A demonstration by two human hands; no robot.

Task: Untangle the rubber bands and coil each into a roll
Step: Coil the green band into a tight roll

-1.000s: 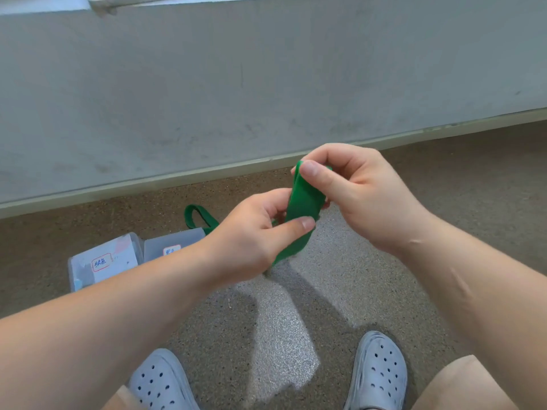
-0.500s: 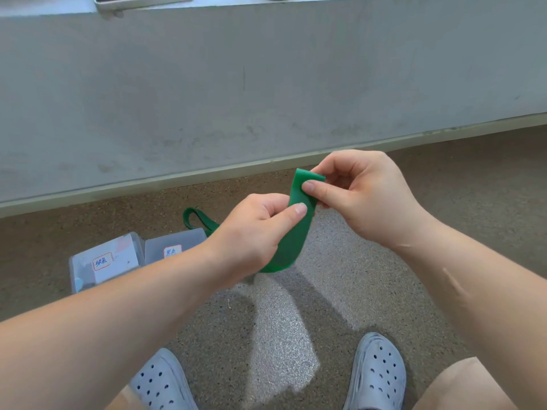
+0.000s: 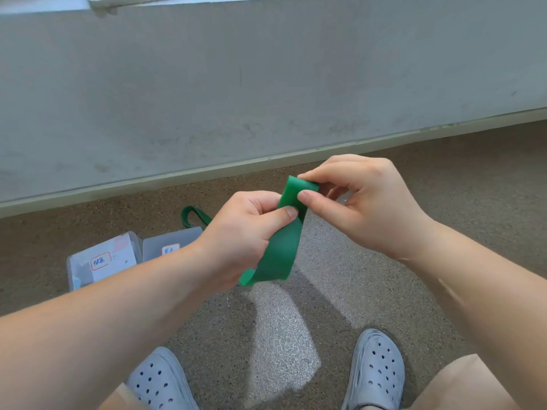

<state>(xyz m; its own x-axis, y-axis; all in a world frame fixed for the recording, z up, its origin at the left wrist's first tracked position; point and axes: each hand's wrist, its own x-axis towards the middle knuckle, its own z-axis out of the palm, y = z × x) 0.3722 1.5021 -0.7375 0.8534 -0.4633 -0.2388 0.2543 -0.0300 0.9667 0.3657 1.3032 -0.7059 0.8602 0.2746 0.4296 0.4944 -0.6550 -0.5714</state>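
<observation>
- The right hand (image 3: pixel 364 205) pinches the top end of the green band (image 3: pixel 281 253) between thumb and forefinger. That end is folded over, apparently as the first turn of a roll.
- The left hand (image 3: pixel 242 235) grips the same band just below, with its thumb pressed on the front face.
- The band is held in the air above the floor (image 3: pixel 444 179), between the two hands. Its free length hangs past the left hand, and the lower end curls back under the left wrist.
- Risk: the first fold is short and rubber is springy. A slackened pinch would likely let it spring open.
- Risk: the hanging tail appears to turn at the bottom. A twist carried into the roll would likely coil it crooked.
- Risk: if dropped, the band could land near the second green band (image 3: pixel 192 216), which lies on the floor beside two labelled plastic boxes (image 3: pixel 103 258), and tangle with it.
</observation>
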